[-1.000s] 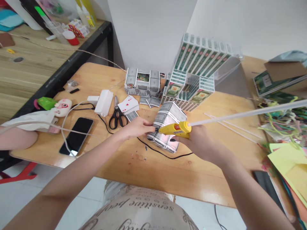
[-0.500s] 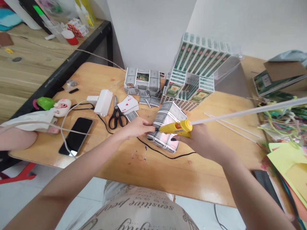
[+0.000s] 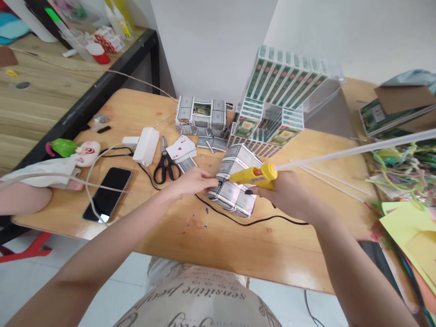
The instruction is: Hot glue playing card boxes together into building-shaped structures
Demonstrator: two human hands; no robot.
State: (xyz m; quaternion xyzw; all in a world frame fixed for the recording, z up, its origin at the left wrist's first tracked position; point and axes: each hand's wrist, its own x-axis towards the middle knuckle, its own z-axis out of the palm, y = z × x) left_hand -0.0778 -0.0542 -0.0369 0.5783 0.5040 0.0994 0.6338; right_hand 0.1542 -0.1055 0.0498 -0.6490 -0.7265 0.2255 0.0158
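In my right hand (image 3: 289, 193) is a yellow hot glue gun (image 3: 254, 176), with a long white glue stick (image 3: 354, 150) jutting from its back. Its nozzle points left, over a block covered in grey-backed playing cards (image 3: 236, 202). My left hand (image 3: 194, 182) grips the left edge of that block, thumb and fingers pressed together; the fingertips are partly hidden. Black-handled scissors (image 3: 166, 165) and loose playing cards (image 3: 180, 147) lie beyond my left hand. A second card-covered block (image 3: 201, 119) stands behind, against the wall.
Stacked green-and-white card boxes (image 3: 269, 120) rise behind the block. A black phone (image 3: 108, 193), a white adapter (image 3: 146, 146) and cables lie left. Spare glue sticks (image 3: 334, 181), tangled yarn (image 3: 402, 168) and coloured paper (image 3: 408, 236) are at right. Another person's arm (image 3: 23, 200) rests at far left.
The glue gun has shifted slightly right, its nozzle drawing away from my left fingertips. Its black cord has moved right along the table. My left hand stays at the block's edge.
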